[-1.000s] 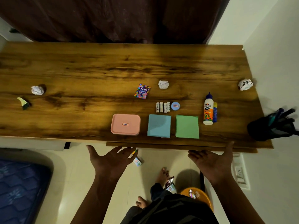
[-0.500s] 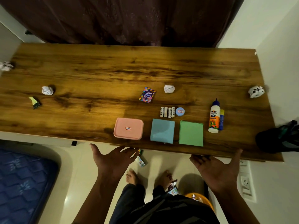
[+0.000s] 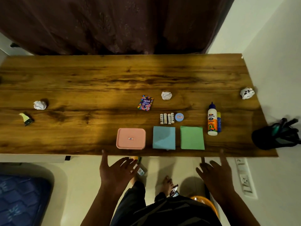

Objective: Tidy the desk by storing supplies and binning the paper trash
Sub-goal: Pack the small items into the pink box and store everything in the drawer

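both hands have crept up toward the near edge of the desk [image 3: 65, 79] since a second ago, the left hand [image 3: 116, 172] and right hand [image 3: 216, 173] spread with fingers loose, holding nothing. on the desk lie a pink box [image 3: 131, 138], crumpled paper balls [image 3: 166, 95], a glue bottle [image 3: 212, 119] and, at the right end, a black pen holder [image 3: 275, 136]. an orange bin [image 3: 210, 203] sits on the floor below.
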A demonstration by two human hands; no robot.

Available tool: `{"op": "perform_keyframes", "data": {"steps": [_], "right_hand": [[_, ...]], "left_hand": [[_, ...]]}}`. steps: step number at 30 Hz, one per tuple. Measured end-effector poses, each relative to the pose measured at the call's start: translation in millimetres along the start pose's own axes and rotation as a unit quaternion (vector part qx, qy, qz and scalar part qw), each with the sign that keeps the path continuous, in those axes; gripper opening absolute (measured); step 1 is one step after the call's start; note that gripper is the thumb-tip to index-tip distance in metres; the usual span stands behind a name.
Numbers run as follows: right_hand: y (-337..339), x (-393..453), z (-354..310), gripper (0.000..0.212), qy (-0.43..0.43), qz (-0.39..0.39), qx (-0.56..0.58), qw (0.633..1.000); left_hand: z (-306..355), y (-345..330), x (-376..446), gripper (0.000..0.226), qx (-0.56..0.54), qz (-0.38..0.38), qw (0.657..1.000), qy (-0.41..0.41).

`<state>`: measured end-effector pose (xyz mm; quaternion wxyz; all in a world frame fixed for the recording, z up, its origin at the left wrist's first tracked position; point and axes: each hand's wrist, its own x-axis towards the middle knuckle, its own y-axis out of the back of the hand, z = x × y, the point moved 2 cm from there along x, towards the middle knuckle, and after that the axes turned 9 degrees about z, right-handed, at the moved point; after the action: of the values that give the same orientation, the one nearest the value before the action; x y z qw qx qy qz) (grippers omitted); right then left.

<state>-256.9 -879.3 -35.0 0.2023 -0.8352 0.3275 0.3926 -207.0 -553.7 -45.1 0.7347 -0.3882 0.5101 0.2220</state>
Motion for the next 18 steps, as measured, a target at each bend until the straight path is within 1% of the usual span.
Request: {"op": "perform_keyframes", "data": {"steps": [1,2,3,4,5,6,7,8,9,10,11,12,13,14,15,16,17,18], "right_hand": [[-6,-7,-1,0.061,0.084,0.054,-0.142,0.985],[-13,-17,-2,0.081,0.165,0.104,-0.26,0.946],[-24,-32,-7,0.1,0.252,0.132,-0.326,0.902],[-36,-45,-13,0.109,0.333,0.121,-0.369,0.859],[-49,-57,-17,0.109,0.416,0.088,-0.41,0.807],[-64,-66,-16,0.104,0.48,0.05,-0.452,0.75],[-80,-73,-15,0.097,0.516,0.017,-0.485,0.706],[-100,-79,-16,0.09,0.534,-0.008,-0.506,0.678],[-119,-83,-13,0.085,0.54,-0.032,-0.522,0.66],[-139,-87,-10,0.084,0.549,-0.054,-0.543,0.633],[-160,-90,-7,0.085,0.566,-0.062,-0.568,0.595],[-180,-92,-4,0.087,0.584,-0.068,-0.595,0.548],[-199,-95,-2,0.09,0.596,-0.074,-0.614,0.513],[-215,-96,1,0.092,0.593,-0.094,-0.624,0.5],[-228,-95,2,0.094,0.589,-0.115,-0.627,0.496],[-240,-93,5,0.095,0.579,-0.132,-0.633,0.496],[-250,-89,9,0.097,0.561,-0.147,-0.648,0.494],[-258,-86,12,0.099,0.553,-0.15,-0.664,0.481]], "left_hand": [[5,4,-1,0.096,0.034,0.045,0.998,-0.018],[10,7,-4,0.084,0.077,0.08,0.992,-0.055],[15,9,-8,0.07,0.134,0.098,0.98,-0.112],[21,10,-13,0.053,0.202,0.104,0.957,-0.18],[25,10,-18,0.038,0.274,0.109,0.92,-0.257],[31,11,-22,0.025,0.34,0.11,0.874,-0.33],[38,13,-23,0.019,0.4,0.111,0.82,-0.393],[44,13,-22,0.028,0.451,0.106,0.763,-0.45],[51,12,-20,0.047,0.495,0.101,0.704,-0.499],[57,11,-15,0.068,0.533,0.085,0.649,-0.536],[64,11,-8,0.088,0.567,0.057,0.604,-0.557],[70,11,1,0.103,0.591,0.022,0.573,-0.567],[77,10,9,0.113,0.607,-0.013,0.554,-0.569],[84,8,17,0.119,0.615,-0.048,0.547,-0.566],[89,4,23,0.123,0.619,-0.08,0.547,-0.558],[94,0,29,0.126,0.618,-0.105,0.555,-0.546],[99,-4,35,0.126,0.615,-0.126,0.57,-0.53],[103,-8,41,0.126,0.618,-0.146,0.573,-0.519]]}}
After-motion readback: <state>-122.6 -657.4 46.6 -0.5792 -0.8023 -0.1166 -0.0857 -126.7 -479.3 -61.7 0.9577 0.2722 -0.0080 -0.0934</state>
